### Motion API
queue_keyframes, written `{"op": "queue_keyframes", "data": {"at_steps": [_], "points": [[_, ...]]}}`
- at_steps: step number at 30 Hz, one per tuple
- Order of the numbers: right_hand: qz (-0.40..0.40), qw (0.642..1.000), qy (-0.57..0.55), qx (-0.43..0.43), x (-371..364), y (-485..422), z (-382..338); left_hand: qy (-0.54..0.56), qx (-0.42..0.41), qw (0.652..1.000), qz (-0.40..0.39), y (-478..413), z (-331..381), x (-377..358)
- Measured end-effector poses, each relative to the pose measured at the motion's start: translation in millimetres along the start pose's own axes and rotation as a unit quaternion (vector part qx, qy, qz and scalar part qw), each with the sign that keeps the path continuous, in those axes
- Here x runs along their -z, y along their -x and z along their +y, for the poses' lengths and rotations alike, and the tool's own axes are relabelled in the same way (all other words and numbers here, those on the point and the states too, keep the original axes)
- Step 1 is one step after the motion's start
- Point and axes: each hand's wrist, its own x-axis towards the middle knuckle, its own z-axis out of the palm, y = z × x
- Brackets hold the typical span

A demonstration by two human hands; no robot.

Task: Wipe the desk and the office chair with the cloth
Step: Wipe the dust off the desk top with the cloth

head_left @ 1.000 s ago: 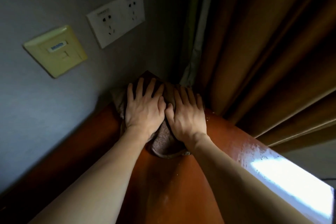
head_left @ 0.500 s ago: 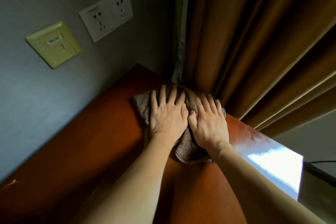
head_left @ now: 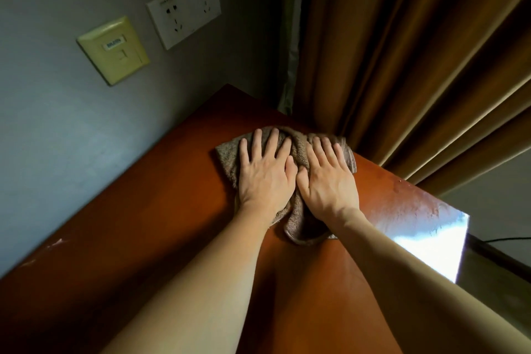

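- Wall (head_left: pixel 71 138): grey and dimly lit, it runs along the far left edge of the desk.
- Curtain (head_left: pixel 402 52): brown and heavily pleated, it hangs along the far right edge of the desk. A paler strip, possibly a lining, shows at its left edge in the corner.
- Desk (head_left: pixel 161 238): the top is reddish-brown wood. Its far corner meets the wall and the curtain. A bright patch of light reflects off the right edge.
- Cloth (head_left: pixel 298 149): brown terry, crumpled. It lies flat on the desk top near the far corner, just beside the curtain. One fold trails toward the person between the two wrists.
- Left hand (head_left: pixel 264 175): palm down on the left part of the cloth, fingers straight and spread, pressing rather than gripping.
- Right hand (head_left: pixel 327 181): palm down on the right part of the cloth, fingers extended and pressing flat. Its thumb touches the left thumb.
- Socket plate (head_left: pixel 184 8): white, double outlet, mounted on the wall above the desk.
- Yellow plate (head_left: pixel 113 50): mounted left of the socket plate, with a small label too blurred to read.
- Cable (head_left: pixel 505 238): thin and dark, visible beyond the right desk edge.
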Motion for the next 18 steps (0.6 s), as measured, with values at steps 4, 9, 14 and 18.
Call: {"op": "queue_keyframes", "data": {"at_steps": [4, 9, 14, 18], "points": [[-0.012, 1.000, -0.012, 0.003, 2, 16, -16, 0.001, 0.006, 1.000, -0.006, 20, -11, 0], [-0.013, 1.000, -0.018, -0.001, 0, 36, -32, -0.004, 0.012, 1.000, -0.017, 45, -20, 3], [-0.016, 1.000, -0.021, -0.002, -1, 65, -56, -0.002, 0.014, 1.000, -0.017, 81, -34, 9], [-0.018, 0.999, -0.026, -0.011, -1, 94, -78, 0.001, 0.015, 1.000, -0.027, 113, -45, 13]]}}
